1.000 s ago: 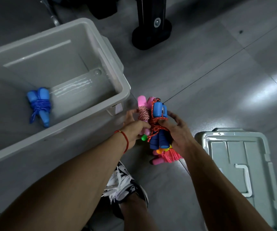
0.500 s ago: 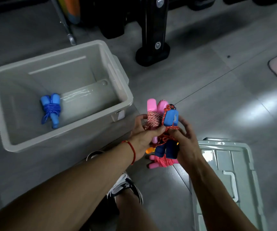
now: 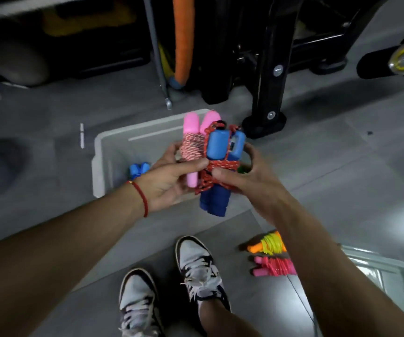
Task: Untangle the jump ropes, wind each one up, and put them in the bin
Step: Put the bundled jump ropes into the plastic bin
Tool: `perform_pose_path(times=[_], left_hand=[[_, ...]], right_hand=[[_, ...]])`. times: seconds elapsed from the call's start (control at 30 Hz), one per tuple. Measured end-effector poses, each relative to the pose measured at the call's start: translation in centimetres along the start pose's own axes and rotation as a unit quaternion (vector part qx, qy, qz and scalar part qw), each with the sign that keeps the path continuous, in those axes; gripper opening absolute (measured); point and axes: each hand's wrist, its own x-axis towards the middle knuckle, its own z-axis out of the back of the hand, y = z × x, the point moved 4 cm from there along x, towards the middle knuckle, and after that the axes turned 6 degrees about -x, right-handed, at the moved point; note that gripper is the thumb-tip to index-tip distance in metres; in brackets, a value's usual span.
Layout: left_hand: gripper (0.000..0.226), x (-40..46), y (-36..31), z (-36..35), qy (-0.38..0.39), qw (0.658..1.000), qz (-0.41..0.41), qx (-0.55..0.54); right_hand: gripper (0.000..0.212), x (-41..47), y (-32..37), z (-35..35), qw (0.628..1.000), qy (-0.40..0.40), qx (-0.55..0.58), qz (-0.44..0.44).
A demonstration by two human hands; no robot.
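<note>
**Head view: two wound ropes held over the bin, one inside, two on the floor**

Head camera looks down on five wound jump ropes in all. Two are in the hands, held above the near right part of the grey bin (image 3: 99, 152). The left hand (image 3: 169, 183), with a red string bracelet (image 3: 140, 194) at the wrist, grips the pink-handled rope (image 3: 191, 147); its thumb lies across the pink-and-white cord and its fingers (image 3: 169, 152) curl behind the bundle. Two pink handles stand up side by side. The right hand (image 3: 249, 176) grasps the blue-handled rope (image 3: 220, 152), thumb pressed on the red cord wound round its middle, fingers curled round the far side. Two light blue handle blocks show at the top and dark blue grips hang below. The two bundles touch each other.

One rope lies inside the bin: a small blue rope (image 3: 139, 169), partly hidden behind the left wrist.

Two more rest on the grey floor near the right forearm, just beside each other: an orange-handled rope (image 3: 268, 244) wrapped in yellow-green cord, and next to it a pink rope (image 3: 275, 266) wrapped in red-pink cord. A pale bin lid (image 3: 390, 276) lies just to their right.

Two white and dark sneakers (image 3: 196, 263) stand at the bottom. Black equipment frames (image 3: 266, 69) and one orange padded bar (image 3: 184, 37) stand beyond the bin.
</note>
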Motion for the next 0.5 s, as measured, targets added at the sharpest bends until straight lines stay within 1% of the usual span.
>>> perform_pose_path(times=[0.07,0.13,0.2,0.23,0.3,0.33,0.37,0.4,0.43,0.47,0.5], left_hand=[[0.074,-0.3,-0.9,3.7,-0.042,0.999,-0.022,-0.024],[0.068,0.3,-1.4,7.1,-0.097,0.994,-0.038,-0.029],[0.062,1.7,-1.2,10.8,-0.163,0.986,-0.037,-0.017],[0.065,2.5,-0.9,12.3,-0.198,0.980,-0.026,-0.003],[0.077,4.0,0.2,14.6,-0.272,0.961,0.007,0.050],[0.077,4.6,0.9,15.5,-0.308,0.947,0.027,0.086],[0.070,5.2,1.5,16.1,-0.345,0.929,0.045,0.125],[0.062,5.6,2.0,16.5,-0.375,0.911,0.062,0.160],[0.056,6.3,2.7,17.0,-0.393,0.898,0.078,0.183],[0.058,7.2,3.3,17.7,-0.403,0.889,0.085,0.200],[0.063,8.0,3.7,18.3,-0.403,0.887,0.083,0.209]], right_hand=[[0.076,3.3,0.3,-3.2,0.997,0.042,-0.058,-0.004],[0.059,6.6,0.3,-6.0,0.991,0.067,-0.112,-0.010],[0.043,9.6,-0.3,-8.2,0.983,0.083,-0.161,-0.036],[0.040,11.1,-0.8,-8.9,0.977,0.085,-0.190,-0.052],[0.044,13.7,-2.5,-9.6,0.960,0.082,-0.256,-0.084],[0.051,14.9,-3.6,-9.9,0.946,0.082,-0.298,-0.099],[0.062,16.1,-4.8,-10.2,0.929,0.080,-0.342,-0.115],[0.067,17.1,-6.1,-10.6,0.912,0.085,-0.378,-0.132],[0.065,18.0,-7.2,-11.0,0.899,0.085,-0.405,-0.144],[0.065,18.8,-8.1,-11.5,0.888,0.081,-0.424,-0.157],[0.071,19.5,-8.6,-11.8,0.881,0.078,-0.436,-0.167]])
